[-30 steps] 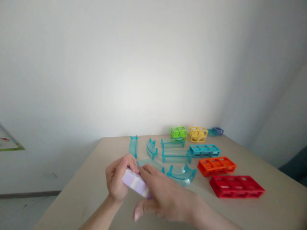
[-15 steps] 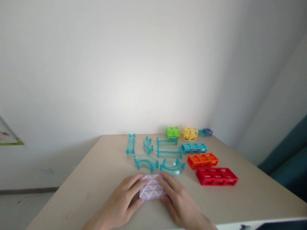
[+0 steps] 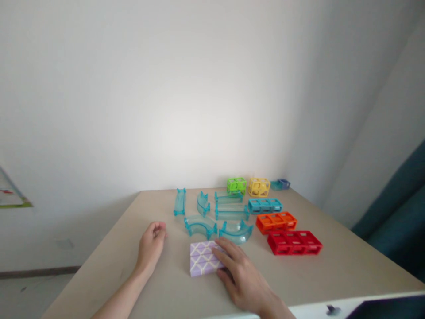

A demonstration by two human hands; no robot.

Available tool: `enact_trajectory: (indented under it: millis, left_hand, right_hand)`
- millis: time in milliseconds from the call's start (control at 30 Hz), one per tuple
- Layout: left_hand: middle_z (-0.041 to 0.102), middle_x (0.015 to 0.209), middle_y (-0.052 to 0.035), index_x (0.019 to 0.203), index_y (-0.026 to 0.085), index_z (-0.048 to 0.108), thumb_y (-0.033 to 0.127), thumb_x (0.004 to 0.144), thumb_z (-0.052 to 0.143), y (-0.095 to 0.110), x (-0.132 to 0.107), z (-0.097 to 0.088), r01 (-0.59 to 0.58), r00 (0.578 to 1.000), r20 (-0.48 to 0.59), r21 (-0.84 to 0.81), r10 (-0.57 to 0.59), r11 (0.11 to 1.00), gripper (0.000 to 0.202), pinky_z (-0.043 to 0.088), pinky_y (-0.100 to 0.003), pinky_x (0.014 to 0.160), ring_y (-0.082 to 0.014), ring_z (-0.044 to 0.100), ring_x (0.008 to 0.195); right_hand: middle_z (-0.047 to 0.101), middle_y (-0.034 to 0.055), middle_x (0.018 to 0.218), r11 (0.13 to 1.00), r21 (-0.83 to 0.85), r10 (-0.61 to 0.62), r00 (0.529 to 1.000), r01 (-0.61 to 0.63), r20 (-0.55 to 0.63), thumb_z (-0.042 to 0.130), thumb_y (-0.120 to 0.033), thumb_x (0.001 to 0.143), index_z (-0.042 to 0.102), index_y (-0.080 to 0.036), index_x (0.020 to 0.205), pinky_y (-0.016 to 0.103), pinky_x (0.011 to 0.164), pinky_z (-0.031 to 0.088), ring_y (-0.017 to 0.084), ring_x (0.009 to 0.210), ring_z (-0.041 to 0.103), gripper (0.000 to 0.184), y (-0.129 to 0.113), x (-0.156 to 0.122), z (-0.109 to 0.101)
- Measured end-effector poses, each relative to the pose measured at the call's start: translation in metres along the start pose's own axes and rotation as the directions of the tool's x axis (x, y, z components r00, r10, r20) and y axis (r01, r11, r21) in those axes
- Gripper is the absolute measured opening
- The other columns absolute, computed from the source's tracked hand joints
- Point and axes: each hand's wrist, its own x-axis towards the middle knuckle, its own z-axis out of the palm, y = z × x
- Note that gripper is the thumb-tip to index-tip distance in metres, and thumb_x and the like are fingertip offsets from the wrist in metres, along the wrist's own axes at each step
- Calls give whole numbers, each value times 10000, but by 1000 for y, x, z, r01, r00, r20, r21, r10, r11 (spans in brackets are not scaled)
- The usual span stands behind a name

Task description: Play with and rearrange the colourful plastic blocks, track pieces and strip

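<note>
A flat purple block with a white lattice pattern and lines across it [image 3: 203, 258] lies on the table in front of me; its exact kind is unclear. My right hand [image 3: 241, 277] grips its right end, fingers over the top and thumb at the near side. Off to the left, apart from the block, my left hand [image 3: 152, 246] is raised a little with its fingers curled in, and nothing shows in them. Just beyond the block sit two curved clear-blue track pieces, one at left [image 3: 200, 227] and one at right [image 3: 236, 232].
Further back lie a straight clear-blue track [image 3: 180, 202] and several similar pieces. Along the right stand red [image 3: 295, 243], orange [image 3: 276, 222] and blue [image 3: 264, 206] open-frame blocks, with green [image 3: 237, 185] and yellow [image 3: 259, 187] ones near the wall. A dark teal curtain [image 3: 395, 208] hangs at right.
My left hand has let go of the purple block and moved left and away, its fingers curling. My right hand stays on the block, whose left end now shows. The view has shifted slightly.
</note>
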Motion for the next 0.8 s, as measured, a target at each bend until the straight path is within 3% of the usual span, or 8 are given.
enact_trajectory:
  millis: [100,267,400,500,600,700,800]
  left_hand:
    - [695,901,-66,849,195,612,208,748,503,-6,23,9,-4,997,-72,164,17,986,149,501,-350,852,-233,656,881]
    - [678,879,-91,824,190,609,167,739,475,2,50,23,54,985,-173,250,-10,967,160,465,-367,867,-251,638,884]
    - [674,954,-110,932,179,620,275,801,497,7,66,33,59,983,-184,265,-9,963,203,465,-371,841,-258,637,900]
    - [654,1036,-105,1207,176,536,460,825,528,12,72,41,39,989,-151,251,-1,967,476,485,-361,795,-237,639,847]
    - [600,1110,-98,1384,217,424,528,804,573,17,72,50,-123,992,-1,276,128,953,674,477,-344,858,-218,622,906]
    - [539,1177,-105,1352,273,505,432,820,594,20,71,59,-333,941,184,348,285,876,562,431,-353,951,-229,579,1043]
    - [557,1121,-104,1295,258,564,306,814,589,21,74,65,-359,931,206,356,303,863,484,446,-359,922,-226,597,980]
  right_hand:
    - [471,116,1432,1000,7,-14,999,14,-32,497,-217,883,513,-226,1352,469,1101,374,285,1339,404,470,-2,0,0]
    - [569,119,1236,995,73,-60,987,72,-150,488,-170,871,575,-245,1233,448,986,460,275,1171,509,380,-4,0,-2]
    - [615,102,1003,984,126,-99,970,129,-224,467,-135,863,601,-248,1100,409,811,502,254,948,561,294,-6,0,-5]
    - [623,92,880,986,95,-109,964,135,-242,444,-118,861,615,-223,977,388,744,482,241,845,554,232,-13,14,-6]
    - [636,85,850,996,30,-82,974,90,-210,440,-103,853,642,-201,910,369,773,465,232,853,564,232,-20,50,-7]
    - [673,90,914,1000,-21,15,990,-18,-142,454,-95,844,684,-179,949,333,868,449,219,944,598,266,-17,108,-5]
    - [685,119,1119,977,-41,207,978,-208,-28,446,-88,859,670,-145,1117,305,954,426,213,1081,611,346,0,173,4]
